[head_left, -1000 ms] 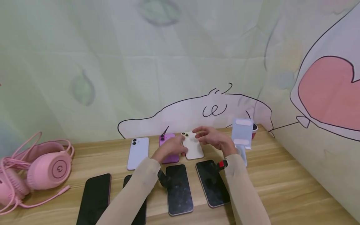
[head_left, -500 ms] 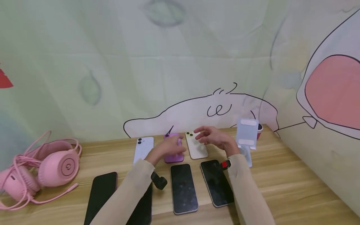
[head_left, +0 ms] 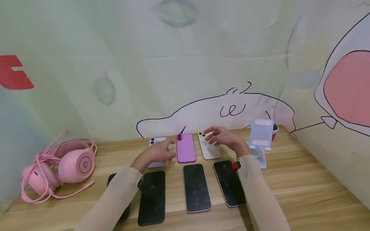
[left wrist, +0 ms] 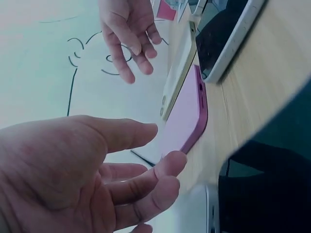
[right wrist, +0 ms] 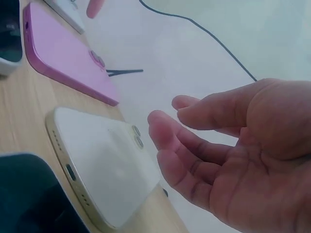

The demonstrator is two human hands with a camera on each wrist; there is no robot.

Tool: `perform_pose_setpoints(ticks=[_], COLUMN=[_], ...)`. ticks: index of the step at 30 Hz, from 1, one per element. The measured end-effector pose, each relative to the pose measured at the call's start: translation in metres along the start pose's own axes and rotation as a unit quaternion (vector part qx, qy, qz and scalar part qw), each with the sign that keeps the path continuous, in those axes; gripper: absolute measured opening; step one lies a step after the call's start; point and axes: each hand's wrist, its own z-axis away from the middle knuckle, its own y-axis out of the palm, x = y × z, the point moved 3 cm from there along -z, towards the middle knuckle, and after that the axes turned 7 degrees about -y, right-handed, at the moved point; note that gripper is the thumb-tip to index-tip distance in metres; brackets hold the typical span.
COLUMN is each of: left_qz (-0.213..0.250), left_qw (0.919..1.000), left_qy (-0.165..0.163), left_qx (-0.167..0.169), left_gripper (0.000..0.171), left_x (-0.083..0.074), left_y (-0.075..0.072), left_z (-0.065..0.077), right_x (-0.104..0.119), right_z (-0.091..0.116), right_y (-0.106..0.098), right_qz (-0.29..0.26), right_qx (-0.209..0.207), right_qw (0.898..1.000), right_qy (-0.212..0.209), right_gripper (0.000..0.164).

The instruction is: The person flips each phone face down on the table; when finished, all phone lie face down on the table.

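Going by a clock centred on the purple phone (head_left: 186, 150), with 12 at the printed backdrop (head_left: 130, 86), we're seeing a fairly busy wooden table (head_left: 312, 179). Pink headphones (head_left: 76, 165) are lying way out around 9 with their cable bundled up, and a pale blue stand (head_left: 261, 131) is standing near 3, just past our right hand (head_left: 224, 138), with a cup (head_left: 275, 129) peeking out behind it. Closer to us, dark phones are lying at about 4 (head_left: 226, 181), between 5 and 6 (head_left: 197, 189) and 7 (head_left: 152, 202), while our left sleeve (head_left: 110, 195) is mostly hiding another dark phone (head_left: 125, 214) near 8. Our right sleeve (head_left: 263, 195) is running right past the edge of the one at 4. As for the grips, we're holding nothing: both hands are hovering with fingers loosely bent and thumbs apart. Our left hand (head_left: 159, 151) is hanging at 9 over the pale blue phone (head_left: 156, 165), blocking its middle from the head camera, and its fingertips are pointing at the purple one without touching. The white phone (head_left: 210, 150) is lying at 3, back up, and our right fingers are hanging just above its far end, clear of it in the left wrist view.
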Motion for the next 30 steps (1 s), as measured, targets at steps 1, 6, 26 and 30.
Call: perform_pose_setpoints(ticks=[1,6,26,30], left_qz=[-0.006,-0.017,-0.011,-0.019], left_qw=[1.0000,0.9998,0.9997,0.9994], left_qy=[0.000,0.007,-0.015,-0.014], left_qx=[0.000,-0.005,-0.017,-0.025], left_gripper=[0.060,0.058,0.064,0.065], left_x=[0.003,0.015,0.067,0.074], left_y=[-0.001,-0.009,-0.031,-0.034], left_z=[0.002,0.012,0.063,0.069], right_x=[0.000,0.002,0.036,0.041], right_z=[0.000,0.004,-0.001,-0.003], right_y=[0.001,0.005,0.067,0.079], right_qz=[0.004,0.026,0.046,0.050], right_qx=[0.000,0.000,0.058,0.066], right_qw=[1.000,1.000,0.997,0.996], right_qy=[0.000,0.003,-0.024,-0.033], right_gripper=[0.041,0.039,0.034,0.033])
